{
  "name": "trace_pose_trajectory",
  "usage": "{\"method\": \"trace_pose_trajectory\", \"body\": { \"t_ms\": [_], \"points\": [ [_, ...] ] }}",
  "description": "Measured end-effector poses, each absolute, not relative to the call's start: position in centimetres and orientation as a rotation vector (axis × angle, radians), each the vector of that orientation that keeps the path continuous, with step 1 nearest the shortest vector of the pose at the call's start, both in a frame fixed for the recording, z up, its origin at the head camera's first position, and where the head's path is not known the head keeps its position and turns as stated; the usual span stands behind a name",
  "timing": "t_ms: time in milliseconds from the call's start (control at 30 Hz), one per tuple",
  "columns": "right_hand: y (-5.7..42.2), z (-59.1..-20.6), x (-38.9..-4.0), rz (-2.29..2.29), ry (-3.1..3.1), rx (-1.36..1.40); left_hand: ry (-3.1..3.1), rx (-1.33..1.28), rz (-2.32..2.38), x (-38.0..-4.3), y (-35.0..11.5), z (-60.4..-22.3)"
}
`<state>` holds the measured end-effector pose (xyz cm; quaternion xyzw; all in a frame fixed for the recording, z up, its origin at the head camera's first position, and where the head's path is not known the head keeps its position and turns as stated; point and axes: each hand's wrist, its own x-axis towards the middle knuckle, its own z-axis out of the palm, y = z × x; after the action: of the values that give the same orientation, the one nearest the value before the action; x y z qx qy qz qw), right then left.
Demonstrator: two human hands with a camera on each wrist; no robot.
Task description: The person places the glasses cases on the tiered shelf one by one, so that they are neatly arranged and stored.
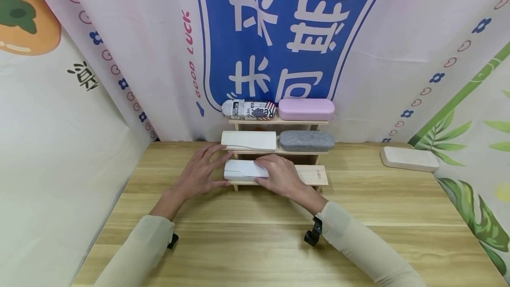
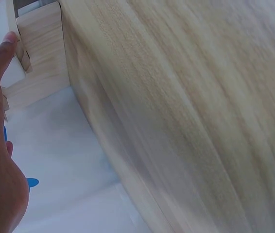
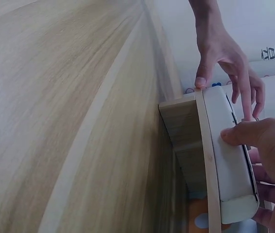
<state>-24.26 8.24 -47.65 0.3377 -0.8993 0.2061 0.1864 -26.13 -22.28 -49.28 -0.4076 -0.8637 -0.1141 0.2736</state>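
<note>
A white glasses case [image 1: 241, 169] lies on the left part of the bottom shelf of a small three-tier wooden rack [image 1: 312, 175]. My right hand [image 1: 282, 174] grips its right part, thumb on the near side and fingers over the back, as the right wrist view also shows. At the rack's left end, my left hand [image 1: 201, 172] has its fingers spread, with the thumb tip at the edge of the bottom shelf. Its other fingertips reach toward an off-white case [image 1: 249, 140] on the middle shelf. In the left wrist view, one extended digit touches the shelf edge beside the case.
A grey felt case [image 1: 307, 141] shares the middle shelf. Up top sit a newsprint-patterned case [image 1: 249, 110] and a pink case [image 1: 306, 109]. One more off-white case [image 1: 409, 159] lies on the wooden table [image 1: 247, 238] at the right. A printed curtain [image 1: 378, 56] hangs close behind the rack.
</note>
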Motion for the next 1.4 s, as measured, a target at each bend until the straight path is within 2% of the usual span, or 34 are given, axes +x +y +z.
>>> {"method": "trace_pose_trajectory", "body": {
  "t_ms": [633, 1400],
  "points": [
    [8.7, -47.3, -24.0, 0.551, -2.483, 0.991, -2.31, -1.097, -0.308, -26.2, -22.2, -49.3],
    [13.1, -45.3, -22.6, 0.626, -2.335, 1.089, -2.292, -1.079, -0.264, -26.3, -22.4, -49.5]
  ]
}}
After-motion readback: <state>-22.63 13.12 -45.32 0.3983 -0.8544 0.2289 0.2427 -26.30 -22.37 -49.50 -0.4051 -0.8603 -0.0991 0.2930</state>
